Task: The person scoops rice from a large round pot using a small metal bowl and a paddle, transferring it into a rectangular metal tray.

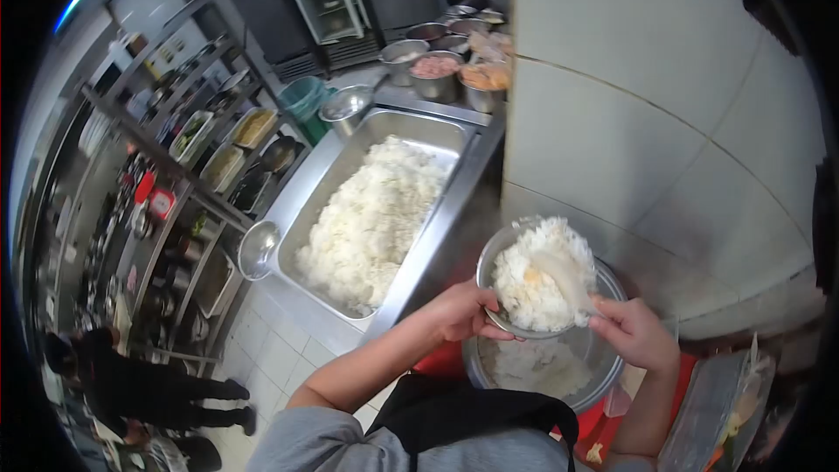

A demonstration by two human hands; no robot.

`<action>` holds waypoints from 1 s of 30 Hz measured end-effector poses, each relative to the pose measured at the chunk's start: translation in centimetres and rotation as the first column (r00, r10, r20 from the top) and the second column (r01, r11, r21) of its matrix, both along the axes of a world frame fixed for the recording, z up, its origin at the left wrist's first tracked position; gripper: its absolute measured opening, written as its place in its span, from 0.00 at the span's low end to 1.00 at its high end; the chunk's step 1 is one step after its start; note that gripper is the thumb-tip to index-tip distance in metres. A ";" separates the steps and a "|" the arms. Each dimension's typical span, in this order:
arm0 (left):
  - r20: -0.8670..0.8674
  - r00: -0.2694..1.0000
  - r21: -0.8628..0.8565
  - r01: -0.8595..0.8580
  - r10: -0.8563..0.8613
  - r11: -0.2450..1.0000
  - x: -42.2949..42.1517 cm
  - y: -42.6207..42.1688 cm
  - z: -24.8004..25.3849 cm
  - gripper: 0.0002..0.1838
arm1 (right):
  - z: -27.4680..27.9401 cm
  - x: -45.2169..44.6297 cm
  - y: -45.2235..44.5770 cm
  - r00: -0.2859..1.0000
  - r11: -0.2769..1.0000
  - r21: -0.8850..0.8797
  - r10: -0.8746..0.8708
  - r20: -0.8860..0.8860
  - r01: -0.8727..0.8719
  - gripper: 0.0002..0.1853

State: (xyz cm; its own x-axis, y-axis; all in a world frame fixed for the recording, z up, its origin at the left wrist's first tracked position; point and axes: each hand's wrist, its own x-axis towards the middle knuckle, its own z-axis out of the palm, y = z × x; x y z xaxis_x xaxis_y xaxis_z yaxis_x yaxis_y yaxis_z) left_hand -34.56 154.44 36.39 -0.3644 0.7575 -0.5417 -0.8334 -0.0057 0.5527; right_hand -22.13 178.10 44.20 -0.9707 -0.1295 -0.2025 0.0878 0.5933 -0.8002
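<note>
My left hand (465, 311) is closed on the rim of a metal bowl (486, 273) heaped with white rice (544, 249). In my right hand (640, 332) is the handle of a pale rice paddle (566, 278), its blade lying against the rice in the bowl. A yellowish patch shows on that rice. Below the bowl stands a large metal pot (616, 365) with a layer of rice (546, 371) at its bottom. The bowl and my hands partly hide the pot.
Ahead, a steel pan (297, 249) of rice is set into a counter beside a metal strainer (259, 250). Bowls of meat (437, 70) stand further back. A tiled wall (647, 122) bounds the right; shelves (188, 183) line the left. A person in black (144, 385) stands lower left.
</note>
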 end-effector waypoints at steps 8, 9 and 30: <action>-0.515 0.835 -0.114 -0.291 0.194 0.950 -11.2 -13.7 8.4 0.31 | 3.9 -14.6 -13.1 0.915 0.971 0.172 0.217 -0.341 -0.166 0.16; -0.647 0.732 -0.154 -0.400 0.213 0.904 -12.8 -14.4 9.0 0.34 | 3.0 -16.9 -14.3 0.916 0.969 0.199 0.210 -0.341 -0.148 0.15; -0.713 -0.315 -0.448 -0.483 -0.626 0.752 -34.8 -20.3 1.3 0.40 | -3.8 -27.9 -27.2 0.986 0.741 0.652 -0.105 -0.126 0.162 0.15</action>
State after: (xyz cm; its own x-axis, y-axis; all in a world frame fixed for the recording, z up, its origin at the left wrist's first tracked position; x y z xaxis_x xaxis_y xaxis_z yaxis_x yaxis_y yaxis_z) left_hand -69.34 134.15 37.71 -0.6939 0.6878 0.2130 0.7165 0.6304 0.2986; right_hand -49.99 150.88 40.45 -0.9835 0.1405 -0.1138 0.1631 0.9610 -0.2232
